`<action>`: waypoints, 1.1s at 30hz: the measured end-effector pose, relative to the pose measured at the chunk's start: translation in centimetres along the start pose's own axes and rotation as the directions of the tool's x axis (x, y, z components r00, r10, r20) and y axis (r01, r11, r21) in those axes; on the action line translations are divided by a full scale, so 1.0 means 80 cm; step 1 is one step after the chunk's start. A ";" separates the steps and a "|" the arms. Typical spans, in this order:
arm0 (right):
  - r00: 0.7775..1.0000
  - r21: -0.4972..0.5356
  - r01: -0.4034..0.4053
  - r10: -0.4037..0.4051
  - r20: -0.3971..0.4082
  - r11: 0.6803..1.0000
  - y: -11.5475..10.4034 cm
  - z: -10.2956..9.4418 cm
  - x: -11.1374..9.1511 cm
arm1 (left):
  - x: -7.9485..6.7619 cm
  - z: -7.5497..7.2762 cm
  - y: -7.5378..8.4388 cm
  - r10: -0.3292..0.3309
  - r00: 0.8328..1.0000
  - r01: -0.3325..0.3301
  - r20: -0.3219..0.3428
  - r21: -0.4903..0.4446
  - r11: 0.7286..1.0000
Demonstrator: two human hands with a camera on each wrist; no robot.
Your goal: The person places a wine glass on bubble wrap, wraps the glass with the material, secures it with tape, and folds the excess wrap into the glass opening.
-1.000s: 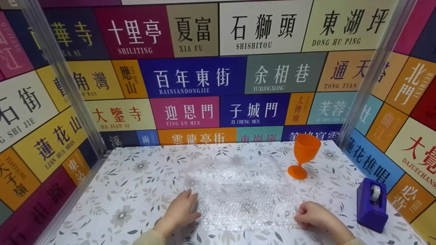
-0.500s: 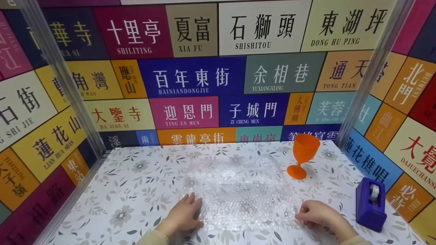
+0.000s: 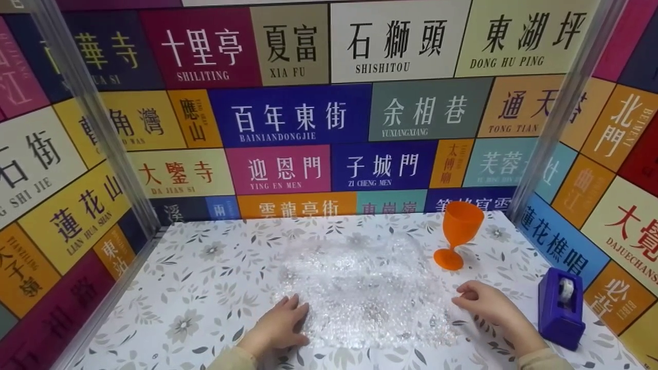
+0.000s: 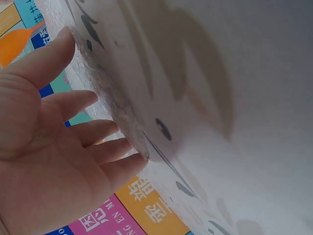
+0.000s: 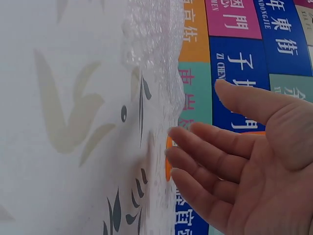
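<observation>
A sheet of clear bubble wrap lies spread flat on the table in the head view. At its left edge rests my left hand, fingers spread and fingertips touching the border. The left wrist view shows that hand with relaxed fingers along the wrap's edge. Just beyond the right edge, my right hand holds nothing. Its fingers are loosely bent and stand apart from the bubble wrap in the right wrist view. An orange goblet stands upright behind the right hand.
A purple tape dispenser with a roll of tape sits at the table's right side. The table has a floral cover. Walls of colourful sign panels enclose it at the back and both sides.
My right hand has left the wrap's near right corner and moved forward, its fingers loosening. The left hand has slid slightly nearer with its fingers on the edge. Goblet and dispenser stay put.
</observation>
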State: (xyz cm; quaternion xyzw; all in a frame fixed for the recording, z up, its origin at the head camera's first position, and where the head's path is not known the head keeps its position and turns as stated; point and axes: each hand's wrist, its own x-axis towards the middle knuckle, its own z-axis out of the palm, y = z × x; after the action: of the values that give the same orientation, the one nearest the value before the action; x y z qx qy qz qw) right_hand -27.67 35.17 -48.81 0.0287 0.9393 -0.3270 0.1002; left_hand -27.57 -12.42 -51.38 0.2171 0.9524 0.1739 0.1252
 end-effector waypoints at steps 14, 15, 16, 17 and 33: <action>0.978 0.126 0.098 -0.072 -0.196 0.987 0.018 -0.011 0.022 | 0.000 0.001 0.010 0.005 1.000 -0.005 -0.006 0.040 0.999; 0.976 0.139 0.107 -0.078 -0.203 0.985 0.019 -0.012 0.024 | 0.000 0.001 0.010 -0.002 1.000 0.002 -0.003 0.039 0.999; 0.975 0.151 0.111 -0.078 -0.208 0.982 0.020 -0.013 0.027 | 0.001 0.001 0.010 -0.007 1.000 0.007 0.000 0.039 0.999; 0.975 0.168 0.112 -0.075 -0.212 0.979 0.021 -0.013 0.030 | 0.001 0.001 0.010 -0.009 1.000 0.009 0.000 0.042 0.999; 0.987 0.434 0.019 0.051 -0.150 0.901 0.028 -0.018 0.077 | 0.008 0.002 0.013 -0.095 0.995 0.094 0.033 0.025 0.995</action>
State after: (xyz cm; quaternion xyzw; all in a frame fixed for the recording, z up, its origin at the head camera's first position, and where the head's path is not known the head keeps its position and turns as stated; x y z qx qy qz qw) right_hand -33.65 37.72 -50.34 0.0837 0.8475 -0.5237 0.0194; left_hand -27.71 -11.17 -51.21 0.1762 0.9612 0.1530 0.1471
